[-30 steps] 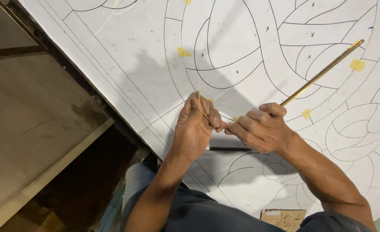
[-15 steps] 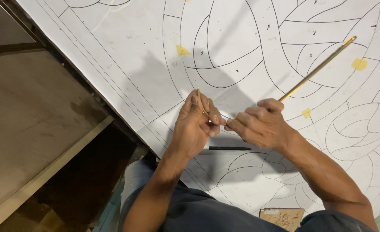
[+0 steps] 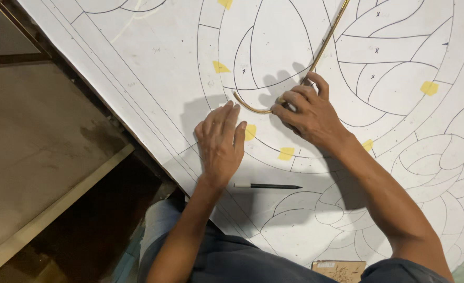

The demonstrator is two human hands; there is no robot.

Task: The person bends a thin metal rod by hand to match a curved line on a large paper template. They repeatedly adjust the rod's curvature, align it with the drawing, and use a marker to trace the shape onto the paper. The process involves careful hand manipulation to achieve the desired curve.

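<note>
A large white pattern sheet (image 3: 153,78) with black curved outlines and small yellow tape pieces covers the table. A thin brass strip (image 3: 323,44), bent into a hook at its lower end (image 3: 247,106), lies along one drawn curve. My right hand (image 3: 308,112) presses the strip down onto the sheet near the bend. My left hand (image 3: 221,141) rests flat on the paper, fingers together, fingertips close to the hooked end. A black pen (image 3: 268,186) lies on the sheet just below both hands.
The sheet's edge runs diagonally from upper left to lower middle. Left of it are brown boards (image 3: 38,147) and a dark gap (image 3: 95,225). A small brown printed card (image 3: 339,270) sits at the bottom by my lap.
Both hands moved apart and up from pinching the strip's end together. The strip now lies bent on the drawn curve, the left hand flat, the right pressing it.
</note>
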